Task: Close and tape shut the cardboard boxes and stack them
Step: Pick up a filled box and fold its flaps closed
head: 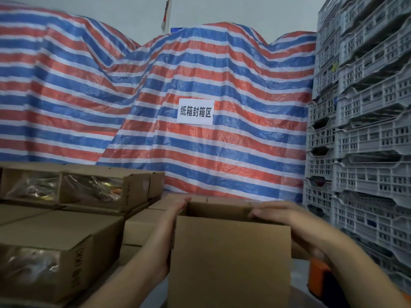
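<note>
- Open box at 6 o'clock, between both hands.
- Left hand flat against its 9 o'clock side, fingers straight.
- Right hand rests fingers on its 3 o'clock rim.
- Taped boxes stacked at 8 o'clock.

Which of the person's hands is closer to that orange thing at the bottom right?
Right. The right hand rests on the open box's right side, up and left of the orange object; the left hand is across the box.
</note>
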The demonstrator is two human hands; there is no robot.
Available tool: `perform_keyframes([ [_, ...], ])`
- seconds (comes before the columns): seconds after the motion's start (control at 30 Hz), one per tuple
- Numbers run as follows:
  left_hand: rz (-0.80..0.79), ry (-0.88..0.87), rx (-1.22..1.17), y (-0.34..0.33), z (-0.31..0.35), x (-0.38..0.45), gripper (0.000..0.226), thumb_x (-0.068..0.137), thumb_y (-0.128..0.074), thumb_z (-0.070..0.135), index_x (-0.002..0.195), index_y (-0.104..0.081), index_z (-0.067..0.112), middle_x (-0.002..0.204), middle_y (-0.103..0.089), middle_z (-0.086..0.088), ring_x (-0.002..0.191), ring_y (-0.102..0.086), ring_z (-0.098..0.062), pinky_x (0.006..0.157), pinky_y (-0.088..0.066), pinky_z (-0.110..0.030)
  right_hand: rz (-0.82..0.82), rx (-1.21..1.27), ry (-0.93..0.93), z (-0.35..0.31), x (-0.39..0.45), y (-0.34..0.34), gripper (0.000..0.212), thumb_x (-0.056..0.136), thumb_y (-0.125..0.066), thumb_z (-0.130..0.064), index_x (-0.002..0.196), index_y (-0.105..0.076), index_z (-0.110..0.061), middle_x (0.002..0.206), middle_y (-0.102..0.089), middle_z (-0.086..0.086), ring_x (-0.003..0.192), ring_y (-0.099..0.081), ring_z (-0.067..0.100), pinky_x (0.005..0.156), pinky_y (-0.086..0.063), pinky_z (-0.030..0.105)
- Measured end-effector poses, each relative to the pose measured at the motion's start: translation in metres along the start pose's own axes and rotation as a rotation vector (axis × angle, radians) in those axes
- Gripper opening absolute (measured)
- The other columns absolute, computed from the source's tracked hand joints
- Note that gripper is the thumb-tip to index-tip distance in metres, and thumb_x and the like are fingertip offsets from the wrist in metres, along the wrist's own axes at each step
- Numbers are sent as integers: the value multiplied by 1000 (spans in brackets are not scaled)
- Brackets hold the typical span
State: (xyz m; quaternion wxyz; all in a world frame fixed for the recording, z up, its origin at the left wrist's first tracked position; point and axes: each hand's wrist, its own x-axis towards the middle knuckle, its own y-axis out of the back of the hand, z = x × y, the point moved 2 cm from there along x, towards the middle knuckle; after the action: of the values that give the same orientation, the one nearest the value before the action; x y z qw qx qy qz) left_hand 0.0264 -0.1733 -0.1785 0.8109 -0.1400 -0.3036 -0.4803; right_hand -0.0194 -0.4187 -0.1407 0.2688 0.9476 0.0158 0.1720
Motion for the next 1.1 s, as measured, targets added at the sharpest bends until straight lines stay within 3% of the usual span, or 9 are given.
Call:
perform_keyframes([
  [0.03,349,98,-56,-16,4,-12,35,102,-42,28,81,-55,4,77,-61,-18,85,-64,-22,83,-51,-24,-46,-73,-56,-5,1,4,43,66,-79,-60,104,-76,-40,115,-72,-11,113,-63,15,102,-46,39],
  [0.1,667,187,70,-4,-6,-21,30,94,-54,46,94,-68,20,80,-75,-12,84,-68,-28,71,-51,-36,-131,-226,-113,-16,5,9,46,62,-79,-64,103,-75,-45,114,-69,-21,111,-61,2,94,-46,25],
  [0.17,806,240,69,-6,-18,-22,40,84,-58,58,106,-68,26,91,-76,-4,87,-72,-23,66,-52,-32,-233,-297,-131,-30,6,6,51,63,-79,-65,108,-71,-44,113,-67,-24,108,-60,-3,88,-45,18],
  [0.37,787,274,-20,-1,-13,-14,43,75,-58,52,97,-78,21,96,-75,-12,83,-74,-24,69,-53,-33,-230,-247,-103,-23,11,6,63,64,-80,-61,120,-65,-37,137,-47,-23,125,-47,2,111,-38,29],
  [0.47,765,278,-44,2,-10,-14,41,77,-62,37,115,-67,24,91,-75,-14,78,-74,-25,60,-55,-33,-222,-185,-84,-19,13,6,71,50,-80,-64,116,-69,-39,138,-47,-26,126,-46,1,113,-36,30],
  [0.67,722,264,35,-3,-6,-12,73,50,-79,28,117,-53,40,87,-75,-10,70,-73,-25,57,-59,-35,-203,-115,-52,-13,13,5,67,44,-81,-68,106,-75,-43,137,-50,-28,126,-48,2,114,-37,35],
  [0.8,873,242,66,5,-9,-13,45,75,-75,21,108,-58,47,102,-72,-6,77,-74,-25,55,-56,-32,-182,-53,-44,-7,15,5,65,45,-84,-68,104,-76,-43,136,-53,-28,125,-53,7,112,-41,40],
  [0.93,749,396,201,2,-7,-15,16,85,-65,20,83,-74,34,75,-74,2,62,-72,-14,51,-56,-27,-102,6,-16,2,15,5,76,40,-85,-73,107,-76,-39,129,-63,-19,121,-60,13,109,-45,42],
  [1.1,777,482,244,1,-8,-16,6,90,-60,23,96,-61,24,59,-71,0,48,-67,-11,42,-48,-21,39,226,42,18,14,6,53,66,-80,-64,105,-77,-28,112,-75,1,113,-66,22,108,-45,48],
])
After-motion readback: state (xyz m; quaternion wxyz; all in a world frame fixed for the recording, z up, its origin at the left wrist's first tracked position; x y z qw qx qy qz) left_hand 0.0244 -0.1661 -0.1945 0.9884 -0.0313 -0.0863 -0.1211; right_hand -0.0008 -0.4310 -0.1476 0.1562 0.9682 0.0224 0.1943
